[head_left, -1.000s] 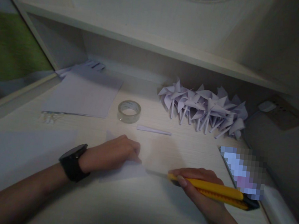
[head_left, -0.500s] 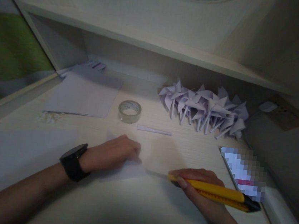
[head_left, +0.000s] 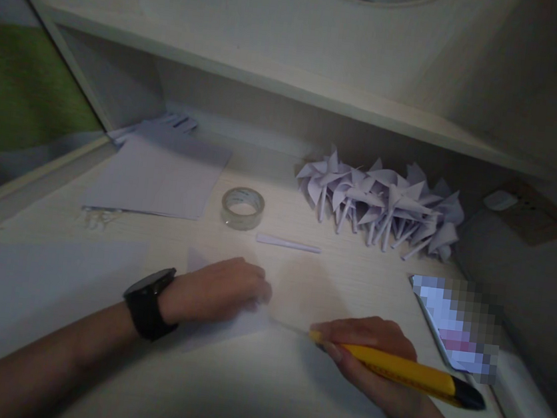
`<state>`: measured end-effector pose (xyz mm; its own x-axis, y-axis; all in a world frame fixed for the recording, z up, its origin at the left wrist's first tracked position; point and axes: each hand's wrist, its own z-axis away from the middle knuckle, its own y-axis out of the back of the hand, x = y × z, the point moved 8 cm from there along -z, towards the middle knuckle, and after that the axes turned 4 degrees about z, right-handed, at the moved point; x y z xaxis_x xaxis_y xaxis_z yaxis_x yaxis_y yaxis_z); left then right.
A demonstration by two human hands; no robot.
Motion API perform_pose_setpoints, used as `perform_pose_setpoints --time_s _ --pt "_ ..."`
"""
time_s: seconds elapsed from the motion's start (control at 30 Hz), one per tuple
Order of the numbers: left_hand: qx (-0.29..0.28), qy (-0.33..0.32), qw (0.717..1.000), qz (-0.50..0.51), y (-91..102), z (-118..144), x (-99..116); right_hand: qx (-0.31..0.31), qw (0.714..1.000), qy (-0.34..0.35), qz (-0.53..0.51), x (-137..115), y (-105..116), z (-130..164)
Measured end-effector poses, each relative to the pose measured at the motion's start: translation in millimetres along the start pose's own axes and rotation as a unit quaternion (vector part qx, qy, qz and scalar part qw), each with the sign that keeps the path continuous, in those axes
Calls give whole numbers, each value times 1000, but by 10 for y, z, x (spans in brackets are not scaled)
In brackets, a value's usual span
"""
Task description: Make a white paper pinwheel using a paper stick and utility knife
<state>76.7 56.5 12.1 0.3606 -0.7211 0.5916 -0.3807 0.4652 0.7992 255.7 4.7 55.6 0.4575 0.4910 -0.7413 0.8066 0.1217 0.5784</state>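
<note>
Two bare hands are at work low in the frame, on a pale wooden desk (head_left: 287, 398). The left hand (head_left: 219, 289), a little left of the centre, lies palm down on a small white sheet of paper (head_left: 240, 322) and presses it flat; its fingers are curled and close together, and their tips touch the paper. A black watch (head_left: 147, 301) sits on that wrist. The right hand (head_left: 367, 357), in the lower right, is closed around a yellow utility knife (head_left: 405, 372), with the fingers wrapped on the handle. The thin blade points to the left and its tip comes to the right edge of the paper, just beside the left fingertips; whether the tip touches the sheet, I cannot tell.

Above the hands, near the centre of the frame, a roll of clear tape (head_left: 242, 207) lies flat, and a thin rolled paper stick (head_left: 288, 243) lies just to its right. A pile of white paper pinwheels (head_left: 384, 204) fills the upper right part of the desk. In the upper left, a stack of white sheets (head_left: 156, 178) rests flat. At the right edge, a phone (head_left: 451, 319) lies near the knife's black end.
</note>
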Motion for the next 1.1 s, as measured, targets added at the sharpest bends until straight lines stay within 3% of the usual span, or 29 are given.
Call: perform_pose_setpoints --time_s 0.3,0.5,0.77,1.1 --pt "-106 -7 987 -118 -114 -231 90 -4 996 79 -46 -27 5 10" --pt "-156 48 971 -173 -148 -296 133 -10 994 95 -48 -21 0 19" --pt "-216 54 962 -160 -183 -322 182 -8 995 92 -49 -51 0 4" --pt "-248 49 956 -147 -241 -325 157 -20 993 105 -55 -38 -7 16"
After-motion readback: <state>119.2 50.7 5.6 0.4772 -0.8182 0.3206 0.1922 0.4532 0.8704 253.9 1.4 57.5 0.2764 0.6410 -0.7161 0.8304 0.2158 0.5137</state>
